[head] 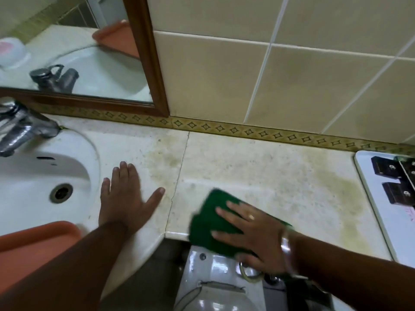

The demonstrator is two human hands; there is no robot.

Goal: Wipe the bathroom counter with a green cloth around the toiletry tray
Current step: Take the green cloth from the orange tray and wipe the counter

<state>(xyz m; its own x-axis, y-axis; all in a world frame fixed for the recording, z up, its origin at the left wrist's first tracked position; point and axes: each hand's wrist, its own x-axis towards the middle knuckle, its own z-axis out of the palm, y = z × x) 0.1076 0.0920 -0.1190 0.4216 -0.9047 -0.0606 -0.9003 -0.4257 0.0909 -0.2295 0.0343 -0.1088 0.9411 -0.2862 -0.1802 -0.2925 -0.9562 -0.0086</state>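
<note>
A green cloth [210,217] lies flat on the stained beige counter [258,171], at its front edge. My right hand [253,232] presses down on the cloth with fingers spread, covering its right part. My left hand [125,196] rests flat on the counter beside the sink, fingers apart, holding nothing. A white tray [372,198] with small dark items sits at the counter's right end, well right of the cloth. An orange tray [33,241] shows at the lower left, partly hidden by my left arm.
A white sink [45,171] with a metal tap [20,129] fills the left. A wood-framed mirror [148,63] hangs on the tiled wall behind. A toilet cistern [215,277] stands below the counter's front edge.
</note>
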